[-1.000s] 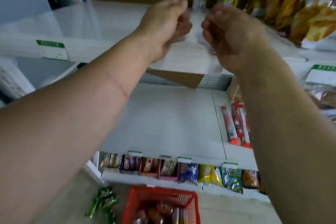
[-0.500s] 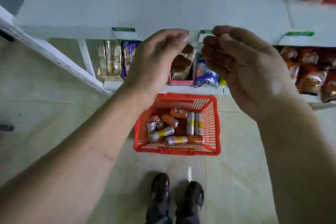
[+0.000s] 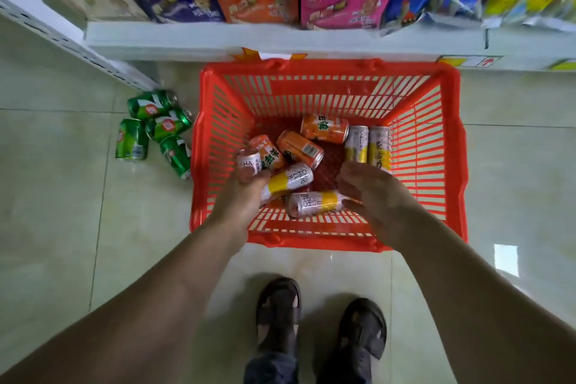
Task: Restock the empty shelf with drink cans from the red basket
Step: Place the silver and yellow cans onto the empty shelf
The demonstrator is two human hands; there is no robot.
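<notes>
"CHA" shows on the silver can [image 3: 249, 162] at the left grip [image 3: 241, 196], "CHI" on the silver-yellow can [image 3: 288, 181] beside it, a red "7" on the shelf-edge tag [image 3: 470, 62] beyond the right grip [image 3: 374, 196].

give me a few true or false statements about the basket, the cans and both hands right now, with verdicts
1. The red basket stands on the floor in front of the bottom shelf. True.
2. The green cans lie inside the basket. False: they lie on the floor, outside its left wall.
3. The left hand is down in the basket at a silver can. True.
4. The right hand is up at the shelf. False: it is over the basket, by a silver and yellow can.
5. The basket holds only orange cans. False: orange cans lie mixed with silver and yellow ones.
</notes>
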